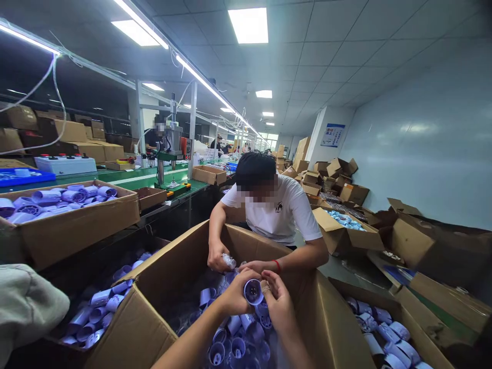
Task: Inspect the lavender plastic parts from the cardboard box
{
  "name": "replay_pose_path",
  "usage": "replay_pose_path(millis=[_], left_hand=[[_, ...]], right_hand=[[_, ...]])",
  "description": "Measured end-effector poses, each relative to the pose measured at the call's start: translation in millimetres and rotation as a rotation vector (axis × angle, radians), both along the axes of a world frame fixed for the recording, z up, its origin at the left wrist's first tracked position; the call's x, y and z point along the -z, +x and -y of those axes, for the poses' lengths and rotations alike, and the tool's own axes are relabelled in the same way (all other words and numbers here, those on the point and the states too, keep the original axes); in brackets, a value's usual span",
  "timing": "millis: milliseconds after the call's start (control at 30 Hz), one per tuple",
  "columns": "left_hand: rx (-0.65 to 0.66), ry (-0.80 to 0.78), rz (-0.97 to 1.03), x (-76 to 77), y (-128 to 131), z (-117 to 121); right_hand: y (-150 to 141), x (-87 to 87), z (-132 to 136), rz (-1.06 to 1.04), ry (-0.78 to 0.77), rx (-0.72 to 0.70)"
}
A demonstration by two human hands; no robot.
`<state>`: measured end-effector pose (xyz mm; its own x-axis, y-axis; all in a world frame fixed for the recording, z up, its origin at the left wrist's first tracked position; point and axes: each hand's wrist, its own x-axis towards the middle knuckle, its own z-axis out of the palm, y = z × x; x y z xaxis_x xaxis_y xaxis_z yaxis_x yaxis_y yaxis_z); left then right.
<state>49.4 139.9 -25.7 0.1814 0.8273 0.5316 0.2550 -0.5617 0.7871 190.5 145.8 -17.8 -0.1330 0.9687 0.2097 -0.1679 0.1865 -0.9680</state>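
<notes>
two hands hold a pale purple tube over a big carton of the same parts.

at far left a cardboard box (pixel 77 225) of purple tubes sits on the green surface (pixel 126 177), and a lower box (pixel 96 312) of tubes lies beneath it. the left hand (pixel 235 294) is clenched around a purple tube (pixel 253 292), its open end facing the camera, above the large carton (pixel 154 318) filled with more tubes. the right hand (pixel 280 302) touches the tube's right side, fingers curled against it. across the carton a co-worker in a white shirt (pixel 284 215) bends over, both hands at a part. further right, another box (pixel 388 338) holds tubes, with loose cartons (pixel 346 179) piled by the wall.
</notes>
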Motion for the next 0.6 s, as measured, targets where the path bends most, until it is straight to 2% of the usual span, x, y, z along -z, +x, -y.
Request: replay_pose_path(millis=[100,233,300,433,600], left_hand=[[0.02,0.018,-0.022,-6.3,1.9,3.5],[0.031,0.041,-0.096,-9.7,6.2,7.8],[0.015,0.034,-0.133,-10.1,7.7,9.8],[-0.071,0.015,-0.17,-12.0,7.8,14.0],[-0.116,0.064,-0.225,-16.0,6.3,18.1]], right_hand=[[-3.8,7.3,0.1,0.012,-0.014,-0.013],[-8.8,18.2,1.5,0.098,-0.098,0.039],[-10.0,19.0,3.0,0.087,-0.134,-0.003],[-11.6,7.9,9.8,0.072,-0.101,-0.07],[-16.0,-6.5,20.4,0.049,-0.113,-0.119]])
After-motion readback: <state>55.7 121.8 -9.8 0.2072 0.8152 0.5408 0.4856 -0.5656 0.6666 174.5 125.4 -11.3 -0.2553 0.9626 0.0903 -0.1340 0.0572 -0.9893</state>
